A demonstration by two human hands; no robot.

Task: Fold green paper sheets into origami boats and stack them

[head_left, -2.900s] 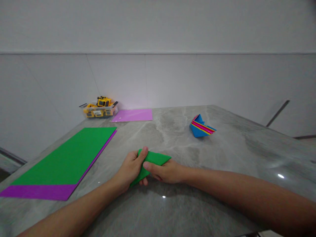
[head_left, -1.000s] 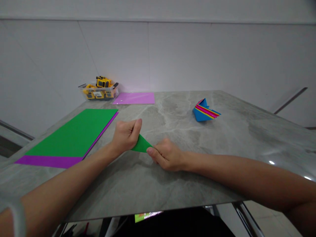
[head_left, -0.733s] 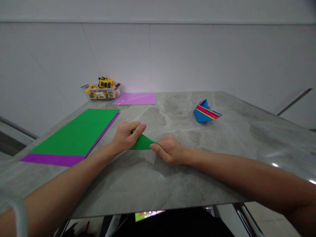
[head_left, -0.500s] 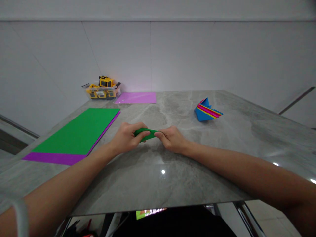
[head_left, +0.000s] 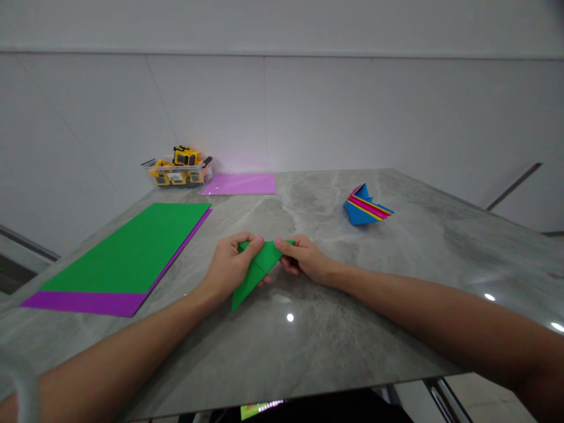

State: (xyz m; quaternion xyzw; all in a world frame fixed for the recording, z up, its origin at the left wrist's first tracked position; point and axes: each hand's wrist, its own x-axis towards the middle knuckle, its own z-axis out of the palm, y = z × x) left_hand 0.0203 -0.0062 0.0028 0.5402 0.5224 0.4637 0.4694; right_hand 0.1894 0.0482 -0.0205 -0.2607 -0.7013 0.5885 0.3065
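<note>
"What is in your hands?"

"A folded green paper (head_left: 258, 267). It looks like a triangle. My left hand (head_left: 229, 271) pinches its top left corner, and my fingers (head_left: 252, 247) are closed tight on it. My right hand (head_left: 304, 263) pinches the top right corner the same way."

"Where is the paper?"

"It is right in front of me, just over the grey table (head_left: 335, 341). The pointy end hangs down toward me. I cannot tell if the tip touches the table."

"What is next to you?"

"On my left lies a big green sheet (head_left: 127, 249), flat on the table. A purple sheet (head_left: 83, 302) lies under it and peeks out at the near end and along one side."

"And farther away?"

"On my right, well apart from my hands, sits a blue paper shape (head_left: 363, 210) with pink and yellow stripes. Way at the back lies a pink sheet (head_left: 240, 184). Just beside it, on the left, is a clear box (head_left: 176, 176) with yellow toy trucks (head_left: 185, 157) in it. Behind all that is a white wall (head_left: 308, 111)."
</note>
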